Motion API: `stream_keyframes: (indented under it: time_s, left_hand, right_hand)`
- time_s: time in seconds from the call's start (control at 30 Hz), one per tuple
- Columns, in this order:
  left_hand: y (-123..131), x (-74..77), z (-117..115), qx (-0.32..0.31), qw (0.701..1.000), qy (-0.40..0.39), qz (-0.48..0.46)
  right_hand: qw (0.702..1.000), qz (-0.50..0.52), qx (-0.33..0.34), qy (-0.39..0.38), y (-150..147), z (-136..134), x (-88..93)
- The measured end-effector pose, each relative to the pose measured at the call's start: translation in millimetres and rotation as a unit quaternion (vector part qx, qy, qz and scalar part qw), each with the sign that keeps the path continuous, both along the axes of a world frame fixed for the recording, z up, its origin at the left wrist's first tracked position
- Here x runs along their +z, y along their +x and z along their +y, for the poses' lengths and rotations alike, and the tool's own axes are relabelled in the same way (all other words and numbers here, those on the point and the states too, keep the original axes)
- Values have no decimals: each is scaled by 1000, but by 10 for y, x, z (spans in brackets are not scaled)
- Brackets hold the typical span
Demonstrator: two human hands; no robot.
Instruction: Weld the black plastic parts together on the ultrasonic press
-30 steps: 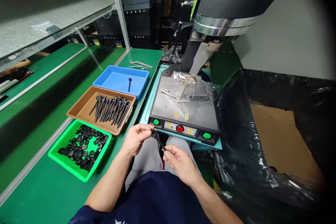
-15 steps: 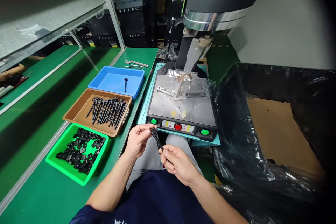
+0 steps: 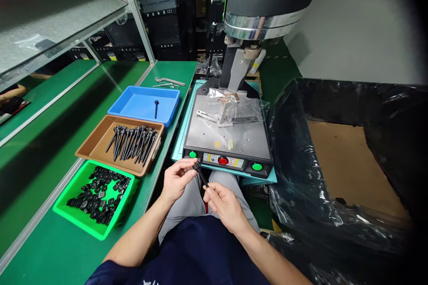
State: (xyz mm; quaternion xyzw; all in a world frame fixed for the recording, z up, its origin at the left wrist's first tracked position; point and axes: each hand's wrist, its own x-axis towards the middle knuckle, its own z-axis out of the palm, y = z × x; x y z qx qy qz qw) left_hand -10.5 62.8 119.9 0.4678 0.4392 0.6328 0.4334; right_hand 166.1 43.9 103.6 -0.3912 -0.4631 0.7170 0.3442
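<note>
Between my two hands, over my lap, is a black plastic stake (image 3: 202, 175) with a wider head and a narrow shaft, held at a slant. My left hand (image 3: 177, 180) has its thumb and fingers closed at the head end. The lower end is pinched between the thumb and fingers of my right hand (image 3: 223, 202), which hide the tip. Similar black stakes (image 3: 132, 141) lie in a row in a brown tray (image 3: 96, 142). A green bin (image 3: 63, 196) holds many small black plastic pieces (image 3: 100, 193). One single stake (image 3: 156, 109) rests in a blue tray (image 3: 130, 102).
Ahead stands a press machine (image 3: 264, 4) over a metal plate (image 3: 197, 136), with green buttons (image 3: 257, 167) and a red button (image 3: 223, 160). Plastic-wrapped fixture parts (image 3: 227, 113) sit on the plate. Wrenches (image 3: 169, 82) lie behind the trays. A black-lined box (image 3: 290, 142) is at right.
My view has shifted slightly, so the bench and machine sit a little further left. My right hand's fingers have closed up slightly around the stake's lower end; both hands stay on it.
</note>
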Motion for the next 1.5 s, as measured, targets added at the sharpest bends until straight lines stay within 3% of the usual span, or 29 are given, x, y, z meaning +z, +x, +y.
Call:
stream_keyframes:
  time_s: [0.2,0.47,0.57,0.67,0.77,0.87,0.93,1.07,1.13,1.2,1.3,1.43,1.5]
  left_hand:
    - [199,24,98,24,999,22,-38]
    - [368,21,208,-48,999,-10,17]
    - [452,-49,254,-65,996,-27,55]
    - [545,-105,286,-83,992,-51,77]
    - [568,-163,385,-120,985,-68,100]
    - [458,-254,717,-74,983,-60,157]
    - [331,-315,1091,9,983,-71,172]
    - [117,-339,1944,98,973,-70,196]
    - [81,-310,2265,89,974,-72,195]
    - [83,-279,2451,27,981,-98,166]
    - [93,-239,2478,-67,980,-138,130]
    - [67,-107,2224,-104,976,-136,134]
    - [71,19,2066,-145,972,-161,87]
  right_hand:
    - [989,-93,-45,108,-4,126,-243]
    - [980,-53,-60,184,256,469,-89]
    - [989,-47,-64,127,297,498,-99]
    - [995,31,-91,25,312,510,-166]
    - [989,81,-123,-28,371,548,-206]
    - [982,75,-166,-45,466,608,-196]
    - [980,63,-181,-48,517,641,-179]
    - [986,42,-156,-41,536,658,-150]
    - [992,28,-120,-39,515,651,-142]
    - [995,17,-86,-39,484,647,-149]
    - [997,16,-58,-46,420,665,-204]
    - [995,38,-46,-84,257,764,-335]
    - [991,65,-36,-114,122,842,-394]
